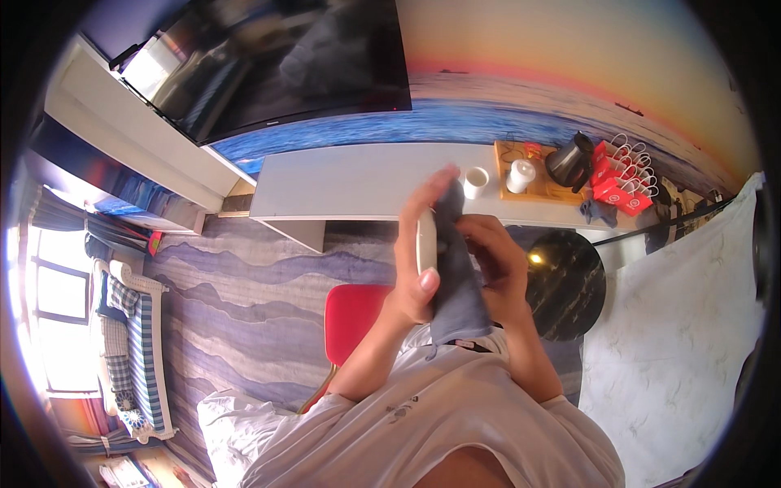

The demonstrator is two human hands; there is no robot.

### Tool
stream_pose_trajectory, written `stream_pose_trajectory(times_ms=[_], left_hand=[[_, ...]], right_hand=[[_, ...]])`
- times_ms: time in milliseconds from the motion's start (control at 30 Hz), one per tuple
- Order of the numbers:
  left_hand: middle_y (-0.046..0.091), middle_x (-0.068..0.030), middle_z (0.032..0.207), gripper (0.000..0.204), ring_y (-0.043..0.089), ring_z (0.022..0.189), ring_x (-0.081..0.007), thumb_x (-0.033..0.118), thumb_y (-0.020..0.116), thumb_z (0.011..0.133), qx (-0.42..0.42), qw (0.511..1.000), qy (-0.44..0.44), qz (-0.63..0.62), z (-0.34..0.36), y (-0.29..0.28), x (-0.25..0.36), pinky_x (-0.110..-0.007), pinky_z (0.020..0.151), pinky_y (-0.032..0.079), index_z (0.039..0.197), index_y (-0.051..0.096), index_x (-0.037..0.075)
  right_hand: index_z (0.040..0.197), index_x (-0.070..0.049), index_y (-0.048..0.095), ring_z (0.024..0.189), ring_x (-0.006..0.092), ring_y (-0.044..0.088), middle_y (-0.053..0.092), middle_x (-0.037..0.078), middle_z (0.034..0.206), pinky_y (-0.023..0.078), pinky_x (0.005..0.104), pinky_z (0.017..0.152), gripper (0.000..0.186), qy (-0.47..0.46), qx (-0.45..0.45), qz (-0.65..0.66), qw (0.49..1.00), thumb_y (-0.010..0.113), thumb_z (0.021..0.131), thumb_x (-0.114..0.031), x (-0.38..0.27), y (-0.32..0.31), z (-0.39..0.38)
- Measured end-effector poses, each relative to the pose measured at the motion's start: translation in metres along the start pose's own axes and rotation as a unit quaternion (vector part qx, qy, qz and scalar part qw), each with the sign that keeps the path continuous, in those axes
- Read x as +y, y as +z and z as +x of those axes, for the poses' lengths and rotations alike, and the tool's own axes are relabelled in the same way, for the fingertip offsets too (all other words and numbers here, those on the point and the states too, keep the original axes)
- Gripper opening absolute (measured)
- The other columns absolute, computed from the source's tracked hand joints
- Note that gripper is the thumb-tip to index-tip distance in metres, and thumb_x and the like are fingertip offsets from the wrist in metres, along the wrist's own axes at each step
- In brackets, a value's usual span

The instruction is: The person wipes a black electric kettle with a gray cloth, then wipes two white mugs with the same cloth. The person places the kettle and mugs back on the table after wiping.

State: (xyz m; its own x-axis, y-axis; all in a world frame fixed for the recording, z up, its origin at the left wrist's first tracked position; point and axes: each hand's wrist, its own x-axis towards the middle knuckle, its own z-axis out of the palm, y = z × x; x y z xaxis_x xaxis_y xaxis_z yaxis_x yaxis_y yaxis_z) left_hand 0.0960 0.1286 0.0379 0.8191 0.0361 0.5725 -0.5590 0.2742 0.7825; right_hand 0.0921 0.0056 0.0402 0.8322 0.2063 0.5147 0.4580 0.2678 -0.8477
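My left hand [412, 264] is closed around a smooth white rounded piece [425, 242], perhaps a saucer or cup, seen nearly edge-on. Most of it is hidden by my fingers and by a dark grey cloth [460, 297] that hangs down in front of my shirt. My right hand [498, 260] has its fingers bent and grips the cloth, pressing it to the white piece's right side. Just beyond my hands a white cup [476, 182] stands upright on the white desk [358, 180].
A wooden tray [511, 191] on the desk carries a white lidded container [521, 175] and a dark kettle [569, 160]. Red paper bags [622, 183] stand to its right, beside another grey cloth [598, 213]. Near me are a red chair [354, 317] and a round black table [569, 285].
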Motion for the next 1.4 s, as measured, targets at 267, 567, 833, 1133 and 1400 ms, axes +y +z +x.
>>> stream_pose_trajectory(times_ms=[267, 567, 833, 1133, 1400], left_hand=[[0.046, -0.0299, 0.129, 0.069, 0.047, 0.12, -0.0388, 0.052, 0.047, 0.083, -0.076, 0.997, 0.004, 0.013, -0.006, 0.024, -0.008, -0.044, 0.1, 0.035, 0.121, 0.049, -0.006], [0.054, -0.0323, 0.118, 0.061, 0.055, 0.109, -0.0376, 0.043, 0.052, 0.078, -0.08, 0.994, 0.035, -0.06, -0.003, 0.084, -0.017, -0.042, 0.094, 0.041, 0.108, 0.054, -0.01], [0.05, -0.0356, 0.119, 0.068, 0.052, 0.111, -0.0437, 0.051, 0.049, 0.08, -0.054, 0.986, 0.052, -0.152, 0.014, 0.154, -0.017, -0.05, 0.097, 0.04, 0.112, 0.049, -0.008], [0.05, -0.0353, 0.12, 0.073, 0.051, 0.112, -0.0421, 0.054, 0.051, 0.077, -0.111, 0.985, 0.035, -0.128, 0.012, 0.231, -0.035, -0.048, 0.097, 0.038, 0.114, 0.051, -0.01], [0.048, -0.0318, 0.124, 0.076, 0.048, 0.117, -0.0391, 0.051, 0.051, 0.078, -0.172, 0.978, 0.093, -0.078, 0.022, 0.271, -0.056, -0.044, 0.099, 0.036, 0.121, 0.048, -0.011]], right_hand=[[0.094, 0.001, 0.066, 0.07, 0.0173, 0.064, 0.063, 0.008, 0.087, 0.052, 0.0266, 0.065, 0.042, -0.053, -0.045, -0.232, 0.97, 0.078, 0.054, -0.003, -0.028, -0.044, 0.0], [0.076, 0.0, 0.065, 0.063, 0.0109, 0.06, 0.062, 0.006, 0.075, 0.047, 0.0211, 0.058, 0.03, -0.067, -0.01, -0.137, 0.988, 0.075, 0.047, -0.003, -0.043, -0.099, -0.011], [0.08, 0.007, 0.066, 0.078, 0.0181, 0.061, 0.064, 0.012, 0.08, 0.048, 0.028, 0.071, 0.03, -0.113, 0.078, 0.017, 0.99, 0.077, 0.053, -0.001, -0.049, -0.158, -0.035], [0.09, 0.005, 0.068, 0.081, 0.0188, 0.062, 0.064, 0.013, 0.091, 0.049, 0.0284, 0.072, 0.033, -0.134, 0.086, -0.019, 0.987, 0.077, 0.059, 0.002, -0.082, -0.221, -0.054], [0.095, -0.001, 0.065, 0.074, 0.0183, 0.062, 0.061, 0.011, 0.091, 0.05, 0.0273, 0.066, 0.041, -0.151, 0.102, -0.261, 0.948, 0.078, 0.057, 0.001, -0.128, -0.249, -0.057]])
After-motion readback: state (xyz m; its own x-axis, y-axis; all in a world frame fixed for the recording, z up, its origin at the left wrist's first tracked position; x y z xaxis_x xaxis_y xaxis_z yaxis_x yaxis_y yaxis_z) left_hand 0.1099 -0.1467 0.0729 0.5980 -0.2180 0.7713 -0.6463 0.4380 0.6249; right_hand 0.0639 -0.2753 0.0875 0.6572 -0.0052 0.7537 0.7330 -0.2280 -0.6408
